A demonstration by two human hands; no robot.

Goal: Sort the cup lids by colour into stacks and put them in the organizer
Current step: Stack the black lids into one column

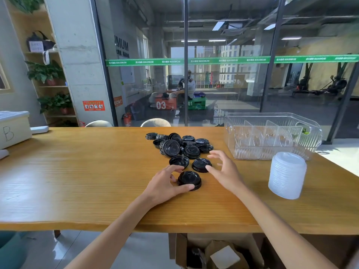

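A heap of black cup lids [179,144] lies in the middle of the wooden table [77,171]. Nearer me a short stack of black lids [189,179] stands on the table, and my left hand [165,184] grips its left side between thumb and fingers. My right hand [225,169] hovers with spread fingers, its thumb at a single black lid [201,164]; another single black lid [178,161] lies to the left of it. A tall stack of white lids [286,174] stands at the right. The clear organizer [272,150] with dividers stands behind the white stack and holds no lids.
A white box marked B [13,129] sits at the table's far left edge. Two chair backs [155,122] show behind the table, with a glass wall beyond. An open cardboard box [219,253] stands on the floor under the near edge.
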